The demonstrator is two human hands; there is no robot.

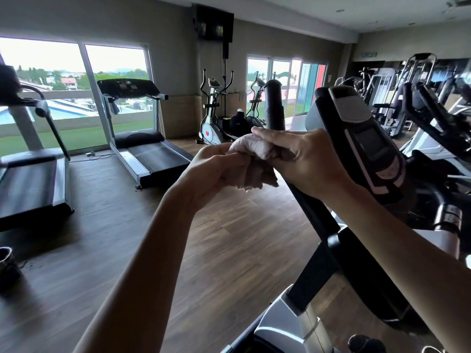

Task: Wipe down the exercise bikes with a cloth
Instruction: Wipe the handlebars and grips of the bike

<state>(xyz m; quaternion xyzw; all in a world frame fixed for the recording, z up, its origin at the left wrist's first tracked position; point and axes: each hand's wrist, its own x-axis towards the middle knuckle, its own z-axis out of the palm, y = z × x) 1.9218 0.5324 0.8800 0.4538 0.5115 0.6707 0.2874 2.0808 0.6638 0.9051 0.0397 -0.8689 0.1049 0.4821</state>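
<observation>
A bunched pale pink cloth (254, 159) is held between both my hands in the middle of the view. My left hand (214, 171) grips its lower left part with curled fingers. My right hand (298, 159) curls over its top and right side. Right behind the cloth rises the black left handlebar (274, 108) of the exercise bike, whose dark bar (313, 212) runs down to the silver frame (293, 324). The bike's black and grey console (362, 141) stands just right of my right hand.
Two treadmills (142, 149) (30, 179) stand on the wooden floor at the left before large windows. An elliptical trainer (212, 118) stands by the far wall. More machines (397, 98) crowd the right side. A dark object (6, 263) sits at the left edge.
</observation>
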